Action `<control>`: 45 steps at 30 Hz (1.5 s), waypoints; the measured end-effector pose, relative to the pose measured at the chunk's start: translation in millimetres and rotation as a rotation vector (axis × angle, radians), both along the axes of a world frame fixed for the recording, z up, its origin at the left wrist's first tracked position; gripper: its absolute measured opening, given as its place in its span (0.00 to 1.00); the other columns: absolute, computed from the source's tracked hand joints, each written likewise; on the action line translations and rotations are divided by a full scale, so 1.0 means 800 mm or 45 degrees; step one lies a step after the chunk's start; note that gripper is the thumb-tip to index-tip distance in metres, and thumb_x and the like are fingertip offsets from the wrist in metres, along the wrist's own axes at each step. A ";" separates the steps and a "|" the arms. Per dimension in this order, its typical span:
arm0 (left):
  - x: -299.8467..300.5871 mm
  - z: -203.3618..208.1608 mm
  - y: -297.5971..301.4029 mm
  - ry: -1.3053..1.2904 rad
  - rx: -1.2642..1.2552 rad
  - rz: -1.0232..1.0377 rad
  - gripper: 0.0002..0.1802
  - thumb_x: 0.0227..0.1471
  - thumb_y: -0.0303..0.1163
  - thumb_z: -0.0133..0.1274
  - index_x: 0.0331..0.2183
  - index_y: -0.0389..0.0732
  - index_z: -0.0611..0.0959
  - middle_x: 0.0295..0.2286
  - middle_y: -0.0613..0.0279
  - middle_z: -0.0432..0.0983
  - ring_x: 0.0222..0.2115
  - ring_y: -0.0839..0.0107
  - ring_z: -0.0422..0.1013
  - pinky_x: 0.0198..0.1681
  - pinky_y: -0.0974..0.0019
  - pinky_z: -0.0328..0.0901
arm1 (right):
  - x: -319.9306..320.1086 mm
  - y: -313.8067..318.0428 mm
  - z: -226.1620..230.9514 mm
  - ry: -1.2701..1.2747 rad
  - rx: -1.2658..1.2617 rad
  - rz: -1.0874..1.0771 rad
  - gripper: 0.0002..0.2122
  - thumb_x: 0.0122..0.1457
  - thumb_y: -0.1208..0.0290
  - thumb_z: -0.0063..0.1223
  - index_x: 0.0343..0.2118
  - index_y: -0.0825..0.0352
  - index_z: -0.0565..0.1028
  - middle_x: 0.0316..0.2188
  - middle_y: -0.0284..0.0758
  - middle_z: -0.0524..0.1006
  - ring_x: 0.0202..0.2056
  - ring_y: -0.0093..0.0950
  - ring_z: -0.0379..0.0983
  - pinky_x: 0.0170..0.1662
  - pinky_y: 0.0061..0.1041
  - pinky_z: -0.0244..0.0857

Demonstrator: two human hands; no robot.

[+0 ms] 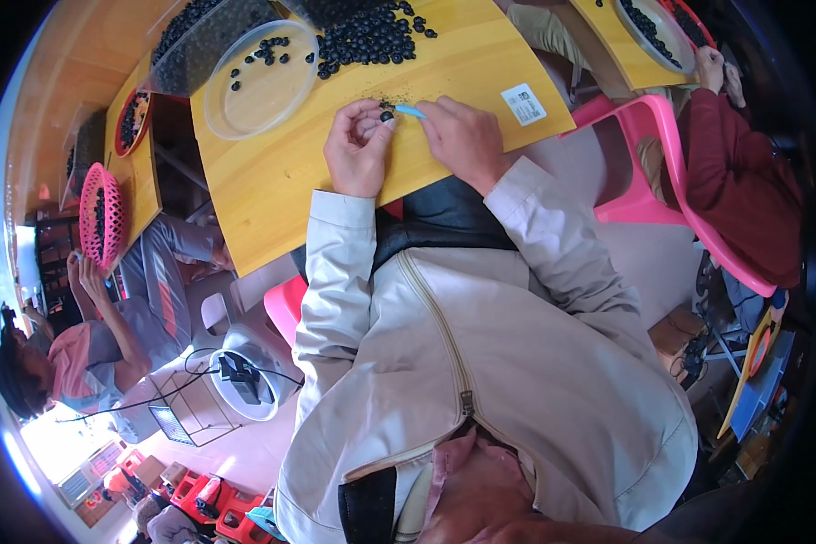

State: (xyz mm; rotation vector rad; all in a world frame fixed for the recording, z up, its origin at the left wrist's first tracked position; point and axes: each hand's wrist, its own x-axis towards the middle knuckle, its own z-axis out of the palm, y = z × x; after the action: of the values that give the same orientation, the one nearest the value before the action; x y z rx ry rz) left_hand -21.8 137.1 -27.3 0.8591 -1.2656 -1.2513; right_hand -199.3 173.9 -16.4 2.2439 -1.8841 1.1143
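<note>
My left hand (358, 147) pinches a small round black bead-like piece (386, 116) between thumb and fingers, just above the yellow table (281, 186). In my right hand (465, 143) is a slim light-blue tool (410, 111), shaped like a pen, its end pointing at the black piece. Whether its tip touches the piece is too small to tell. Dark crumbs (392, 99) lie scattered on the tabletop beyond my fingers. Farther off spreads a heap of similar round black pieces (367, 41). To the left of it stands a clear round tray (231, 118) with several black pieces in it.
A clear bin (186, 68) full of black pieces stands at the far left. A white label (523, 104) is stuck near the table's right edge. Other people sit at left and right, beside a pink basket (100, 218) and a pink chair (626, 207).
</note>
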 end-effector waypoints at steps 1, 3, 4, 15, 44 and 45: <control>0.000 0.001 -0.001 0.001 -0.002 0.002 0.19 0.55 0.15 0.61 0.49 0.33 0.79 0.39 0.63 0.78 0.38 0.78 0.75 0.45 0.76 0.70 | 0.000 0.000 0.001 0.001 -0.002 0.002 0.07 0.58 0.70 0.61 0.39 0.60 0.82 0.26 0.36 0.77 0.29 0.40 0.78 0.30 0.40 0.71; 0.000 0.002 -0.002 -0.157 -0.043 0.019 0.19 0.55 0.15 0.62 0.49 0.32 0.81 0.39 0.63 0.78 0.38 0.78 0.74 0.45 0.76 0.69 | 0.000 0.000 0.002 -0.020 -0.022 -0.003 0.07 0.57 0.70 0.61 0.38 0.60 0.82 0.26 0.36 0.77 0.29 0.40 0.79 0.30 0.39 0.71; 0.000 0.002 -0.002 -0.157 -0.043 0.020 0.19 0.55 0.15 0.62 0.49 0.32 0.81 0.39 0.63 0.78 0.38 0.78 0.74 0.45 0.76 0.69 | 0.000 0.000 0.002 -0.020 -0.022 -0.001 0.07 0.57 0.70 0.61 0.38 0.60 0.82 0.26 0.36 0.77 0.29 0.40 0.79 0.30 0.39 0.71; 0.005 0.003 -0.004 -0.340 -0.191 0.083 0.16 0.53 0.16 0.64 0.46 0.33 0.84 0.39 0.65 0.77 0.37 0.80 0.74 0.44 0.76 0.69 | -0.001 0.000 0.001 -0.156 -0.103 -0.029 0.05 0.58 0.71 0.62 0.37 0.60 0.83 0.27 0.35 0.80 0.28 0.39 0.79 0.29 0.36 0.72; 0.003 -0.004 -0.007 -0.117 0.041 0.113 0.14 0.54 0.15 0.62 0.44 0.32 0.84 0.41 0.62 0.77 0.38 0.75 0.77 0.46 0.74 0.71 | 0.000 0.005 0.009 -0.121 -0.150 0.049 0.07 0.56 0.71 0.63 0.38 0.60 0.82 0.26 0.33 0.77 0.28 0.36 0.78 0.29 0.35 0.71; 0.005 -0.007 -0.008 -0.165 0.020 0.098 0.14 0.53 0.15 0.63 0.44 0.32 0.84 0.41 0.62 0.78 0.39 0.76 0.77 0.46 0.74 0.71 | 0.000 0.005 0.008 -0.084 -0.153 0.060 0.07 0.56 0.71 0.63 0.38 0.60 0.81 0.26 0.33 0.77 0.29 0.35 0.79 0.30 0.36 0.72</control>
State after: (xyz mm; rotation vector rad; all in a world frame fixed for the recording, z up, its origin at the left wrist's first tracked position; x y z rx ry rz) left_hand -17.6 130.8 -32.7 1.0045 -1.3141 -1.1607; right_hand -199.4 177.6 -9.9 2.2238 -1.7436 1.2861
